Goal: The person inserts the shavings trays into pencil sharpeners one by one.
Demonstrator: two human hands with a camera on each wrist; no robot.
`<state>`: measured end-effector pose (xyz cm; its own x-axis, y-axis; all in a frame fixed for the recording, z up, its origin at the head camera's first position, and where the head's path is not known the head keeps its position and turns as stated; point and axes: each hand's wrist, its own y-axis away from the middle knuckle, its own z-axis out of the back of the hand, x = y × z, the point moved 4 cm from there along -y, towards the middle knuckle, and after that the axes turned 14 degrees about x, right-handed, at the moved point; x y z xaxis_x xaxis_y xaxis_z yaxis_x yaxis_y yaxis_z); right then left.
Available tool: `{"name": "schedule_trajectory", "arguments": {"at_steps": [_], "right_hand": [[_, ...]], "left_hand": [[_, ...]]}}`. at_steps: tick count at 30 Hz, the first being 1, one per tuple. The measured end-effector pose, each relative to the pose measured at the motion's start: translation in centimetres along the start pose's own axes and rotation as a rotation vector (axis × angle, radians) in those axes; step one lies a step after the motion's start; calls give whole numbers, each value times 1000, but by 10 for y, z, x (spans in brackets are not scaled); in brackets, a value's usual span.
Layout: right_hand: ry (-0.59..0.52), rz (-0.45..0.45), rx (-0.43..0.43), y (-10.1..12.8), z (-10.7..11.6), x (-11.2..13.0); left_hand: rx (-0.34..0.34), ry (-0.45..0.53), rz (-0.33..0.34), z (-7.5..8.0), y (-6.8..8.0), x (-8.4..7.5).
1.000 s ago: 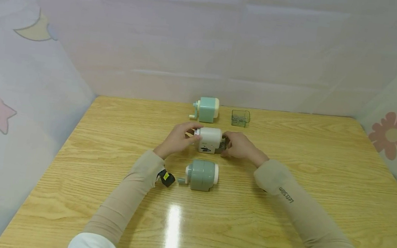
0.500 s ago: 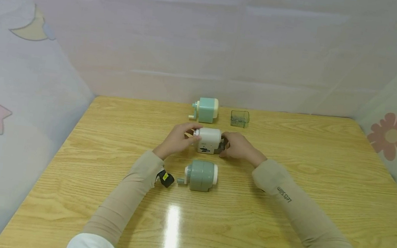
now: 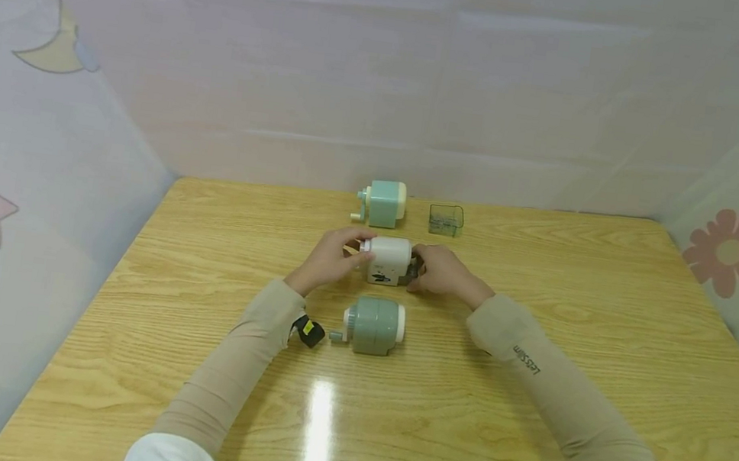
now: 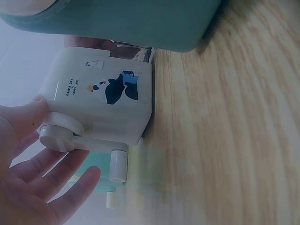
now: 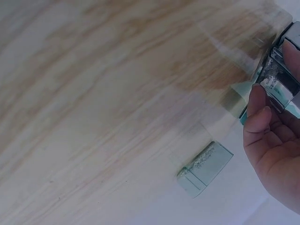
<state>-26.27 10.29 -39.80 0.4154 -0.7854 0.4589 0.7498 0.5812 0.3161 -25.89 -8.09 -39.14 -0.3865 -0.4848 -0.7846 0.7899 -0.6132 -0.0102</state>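
Note:
A white pencil sharpener (image 3: 388, 260) with a panda sticker (image 4: 119, 91) stands mid-table between my hands. My left hand (image 3: 348, 249) cups its crank end. In the left wrist view the fingers (image 4: 70, 187) lie nearly straight behind the crank (image 4: 82, 139), and the thumb touches the body's corner. My right hand (image 3: 423, 269) pinches the metal pencil clamp (image 5: 280, 80) at the sharpener's other end, thumb on its plate. A grey-green sharpener (image 3: 373, 325) sits just in front, by my left wrist.
A teal and cream sharpener (image 3: 383, 203) and a small clear tray (image 3: 447, 219) holding shavings (image 5: 205, 169) stand at the back of the wooden table (image 3: 524, 434). Fabric walls close in the back and both sides.
My right hand has edged slightly left, closer to the white sharpener's body. The left hand and the other sharpeners stay put.

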Motion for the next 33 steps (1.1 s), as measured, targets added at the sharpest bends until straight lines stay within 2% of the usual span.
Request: {"name": "schedule_trajectory", "arguments": {"at_steps": [33], "right_hand": [[-29,-15,-15,-6,-2,-5]], "left_hand": [[-6,30,14,-1,-1,-1]]}}
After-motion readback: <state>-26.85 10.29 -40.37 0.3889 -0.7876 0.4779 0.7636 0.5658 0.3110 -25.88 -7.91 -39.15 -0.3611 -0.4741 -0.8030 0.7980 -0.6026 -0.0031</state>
